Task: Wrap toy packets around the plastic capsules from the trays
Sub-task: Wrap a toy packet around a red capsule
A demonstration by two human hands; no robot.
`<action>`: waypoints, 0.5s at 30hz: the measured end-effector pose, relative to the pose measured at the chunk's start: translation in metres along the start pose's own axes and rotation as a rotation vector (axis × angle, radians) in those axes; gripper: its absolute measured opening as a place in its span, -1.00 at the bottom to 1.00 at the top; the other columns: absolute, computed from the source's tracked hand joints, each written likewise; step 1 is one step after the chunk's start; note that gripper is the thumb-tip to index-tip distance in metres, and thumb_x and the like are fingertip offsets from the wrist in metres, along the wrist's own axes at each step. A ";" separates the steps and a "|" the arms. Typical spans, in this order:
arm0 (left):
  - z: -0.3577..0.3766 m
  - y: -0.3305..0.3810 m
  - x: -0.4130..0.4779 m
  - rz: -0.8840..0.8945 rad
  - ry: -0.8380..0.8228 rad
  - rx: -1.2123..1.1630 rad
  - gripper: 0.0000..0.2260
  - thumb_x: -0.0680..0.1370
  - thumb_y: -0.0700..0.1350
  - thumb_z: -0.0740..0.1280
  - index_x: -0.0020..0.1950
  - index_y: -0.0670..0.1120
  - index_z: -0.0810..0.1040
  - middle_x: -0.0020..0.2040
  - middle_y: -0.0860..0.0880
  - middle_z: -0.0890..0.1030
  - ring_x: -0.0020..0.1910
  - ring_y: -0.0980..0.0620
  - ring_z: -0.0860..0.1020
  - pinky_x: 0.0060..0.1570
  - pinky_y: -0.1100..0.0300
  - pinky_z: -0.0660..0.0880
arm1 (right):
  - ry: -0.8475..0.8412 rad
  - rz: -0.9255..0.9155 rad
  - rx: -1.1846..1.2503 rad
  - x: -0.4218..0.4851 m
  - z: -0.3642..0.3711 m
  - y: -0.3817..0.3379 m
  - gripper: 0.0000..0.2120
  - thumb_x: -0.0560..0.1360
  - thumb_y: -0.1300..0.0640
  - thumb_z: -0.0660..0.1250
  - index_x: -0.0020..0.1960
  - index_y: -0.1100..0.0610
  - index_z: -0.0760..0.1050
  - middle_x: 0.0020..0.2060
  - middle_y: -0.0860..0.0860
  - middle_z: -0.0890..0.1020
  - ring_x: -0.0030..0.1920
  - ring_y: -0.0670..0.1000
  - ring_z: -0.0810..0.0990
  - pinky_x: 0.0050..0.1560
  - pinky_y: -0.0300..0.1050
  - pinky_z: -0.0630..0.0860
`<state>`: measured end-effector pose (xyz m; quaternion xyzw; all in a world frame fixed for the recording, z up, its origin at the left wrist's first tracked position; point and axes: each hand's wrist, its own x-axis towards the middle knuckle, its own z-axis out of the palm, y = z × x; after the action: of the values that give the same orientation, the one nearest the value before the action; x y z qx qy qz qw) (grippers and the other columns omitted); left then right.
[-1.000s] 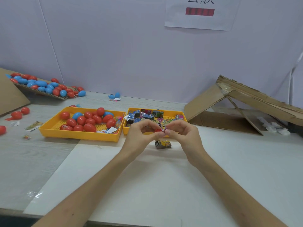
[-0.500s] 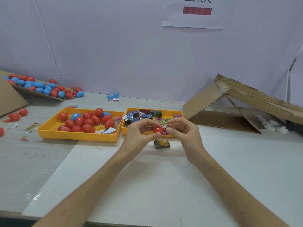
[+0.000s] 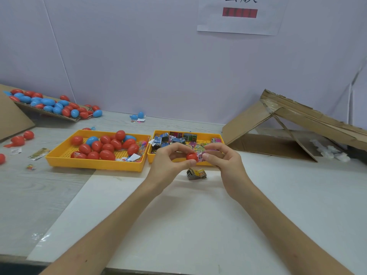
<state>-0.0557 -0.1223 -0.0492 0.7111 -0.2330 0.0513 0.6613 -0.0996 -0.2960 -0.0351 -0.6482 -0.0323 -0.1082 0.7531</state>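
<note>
Both hands meet above the desk [image 3: 198, 225], a little toward its back edge and just in front of the two yellow trays. The left hand [image 3: 168, 163] pinches a red capsule [image 3: 191, 157] between its thumb and curled fingertips. The right hand [image 3: 224, 161] pinches a toy packet [image 3: 200, 153], printed in pink and green, which lies against the right side of the red capsule and touches it (how far round it reaches cannot be told, since the fingers cover the far side). Capsule and packet are held in the air, clear of the desk.

Directly below them, on the white part of the desk, lies a folded packet [image 3: 196, 173] in yellow and grey, apart from both hands.

The capsule tray [image 3: 95, 166] stands left of the hands and holds many red capsules, a couple of blue ones and some scraps of wrapper at its right end. The packet tray [image 3: 204, 134] stands just beside it on the right, partly behind the hands, filled with small printed packets.

Toward the back left corner a cardboard sheet [image 3: 47, 114] carries a heap of red and blue capsules. Loose red capsules [image 3: 18, 140] and a flat wrapper [image 3: 38, 153] lie near the left edge. Two blue capsules [image 3: 138, 116] sit by the back edge. At the back right a torn cardboard box [image 3: 297, 116] lies on its side with its opening toward the trays. A paper sign [image 3: 240, 20] hangs on the wall behind.
</note>
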 end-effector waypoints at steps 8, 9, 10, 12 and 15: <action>0.000 0.001 -0.001 -0.005 -0.002 -0.006 -0.78 0.42 -0.26 0.57 -0.02 -0.02 0.67 -0.10 0.17 0.70 -0.07 0.20 0.67 -0.10 0.35 0.56 | -0.001 0.010 0.025 0.001 -0.002 0.002 -0.77 0.43 0.29 0.49 -0.13 -0.05 0.70 -0.19 0.03 0.72 -0.11 0.00 0.70 -0.15 -0.28 0.57; 0.000 0.001 -0.001 -0.006 -0.003 -0.004 -0.78 0.42 -0.26 0.57 -0.02 -0.02 0.67 -0.10 0.18 0.70 -0.07 0.20 0.67 -0.11 0.36 0.56 | -0.001 0.011 0.025 0.002 -0.002 0.002 -0.77 0.43 0.30 0.48 -0.13 -0.05 0.70 -0.19 0.03 0.72 -0.11 -0.01 0.70 -0.15 -0.29 0.56; 0.000 0.001 -0.001 -0.007 -0.003 -0.001 -0.78 0.42 -0.25 0.57 -0.03 -0.01 0.67 -0.11 0.19 0.70 -0.07 0.21 0.67 -0.11 0.37 0.56 | 0.001 0.012 0.025 0.002 -0.002 0.002 -0.76 0.43 0.30 0.48 -0.13 -0.05 0.70 -0.18 0.03 0.72 -0.11 -0.01 0.70 -0.16 -0.29 0.56; 0.000 0.001 -0.001 -0.011 -0.003 -0.004 -0.78 0.42 -0.25 0.57 -0.03 0.00 0.67 -0.11 0.21 0.70 -0.08 0.22 0.67 -0.12 0.38 0.56 | 0.004 0.016 0.037 0.002 -0.002 0.002 -0.77 0.43 0.30 0.48 -0.14 -0.05 0.70 -0.18 0.03 0.72 -0.12 -0.01 0.70 -0.18 -0.30 0.56; 0.000 0.001 -0.001 -0.019 -0.004 -0.018 -0.78 0.43 -0.25 0.56 -0.02 -0.02 0.67 -0.10 0.19 0.70 -0.07 0.20 0.67 -0.12 0.36 0.56 | -0.004 0.017 0.060 0.002 -0.003 0.003 -0.77 0.44 0.32 0.47 -0.13 -0.02 0.70 -0.20 0.04 0.72 -0.16 -0.01 0.70 -0.20 -0.32 0.56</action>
<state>-0.0570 -0.1222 -0.0483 0.7074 -0.2279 0.0416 0.6678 -0.0970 -0.2988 -0.0377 -0.6258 -0.0316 -0.0997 0.7729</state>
